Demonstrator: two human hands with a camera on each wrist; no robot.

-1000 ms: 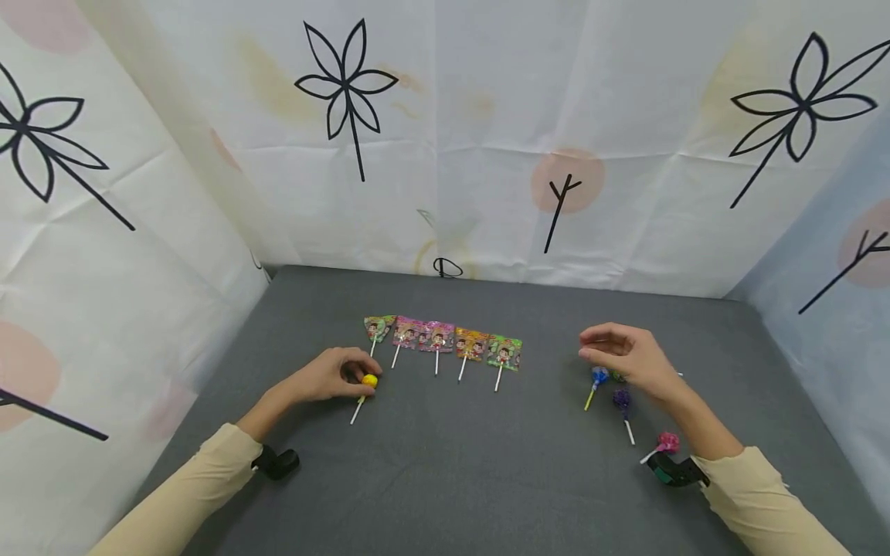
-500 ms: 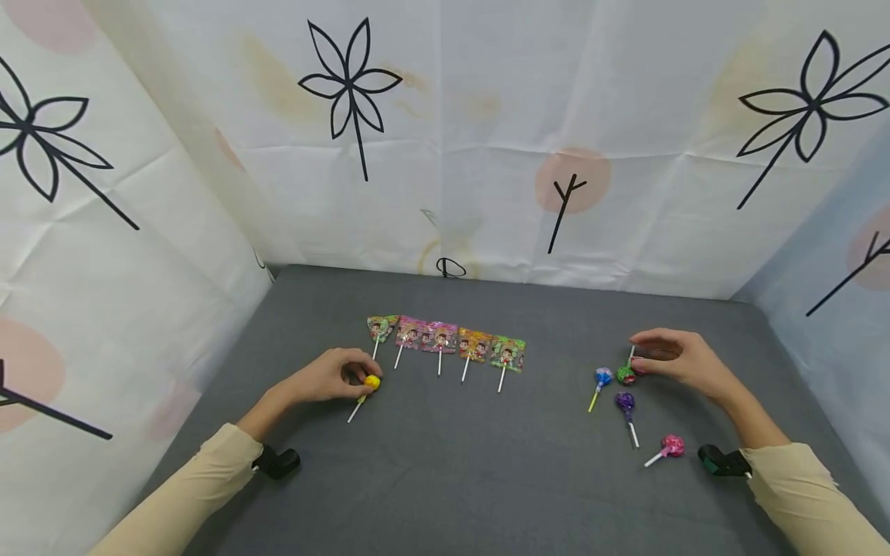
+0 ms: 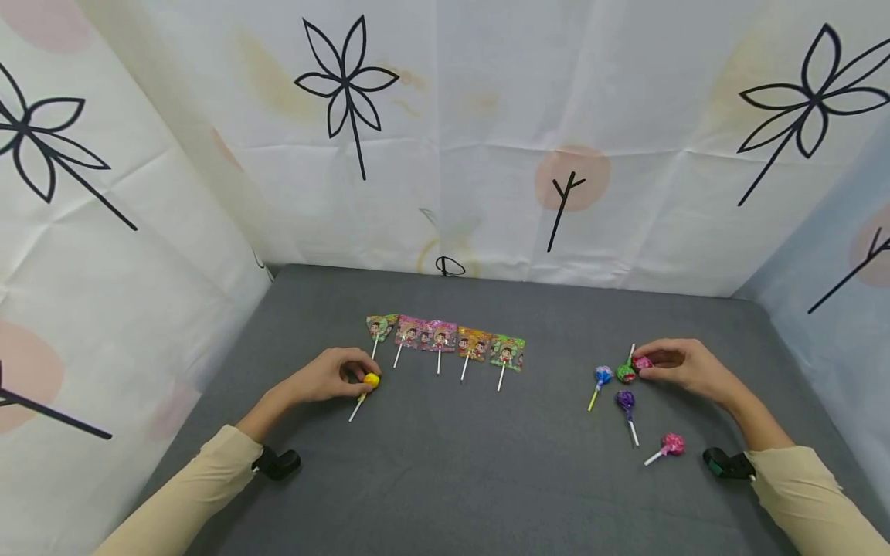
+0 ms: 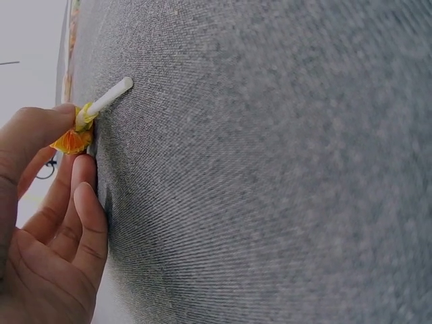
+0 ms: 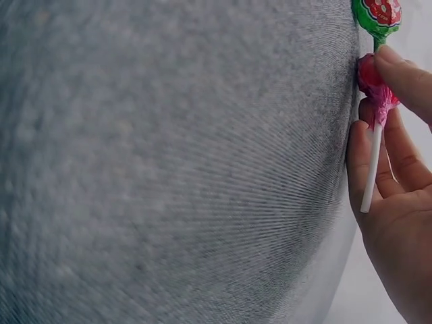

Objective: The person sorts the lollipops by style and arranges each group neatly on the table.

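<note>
My left hand [image 3: 334, 374] pinches a yellow-wrapped lollipop [image 3: 371, 380] by its head, low over the grey table. In the left wrist view the lollipop's white stick [image 4: 111, 96] points away from the thumb. Over on the right, my right hand [image 3: 684, 369] has thumb and fingers around the head of a pink-red lollipop [image 5: 378, 88], its stick lying toward the palm. Touching or very near that one is a green and red lollipop [image 3: 625, 374]. Blue [image 3: 602, 375], purple [image 3: 625, 400] and pink [image 3: 672, 444] lollipops lie close by on the cloth.
Several flat-packed lollipops [image 3: 439, 337] form a row at the back centre of the grey table [image 3: 445, 471], sticks toward me. A white patterned curtain [image 3: 487, 100] hangs behind and at both sides. Black wrist cameras [image 3: 278, 463] sit below the hands.
My right hand has moved right from above the blue lollipop, then down onto the pink-red lollipop beside the green one. The left hand stays at the yellow lollipop.
</note>
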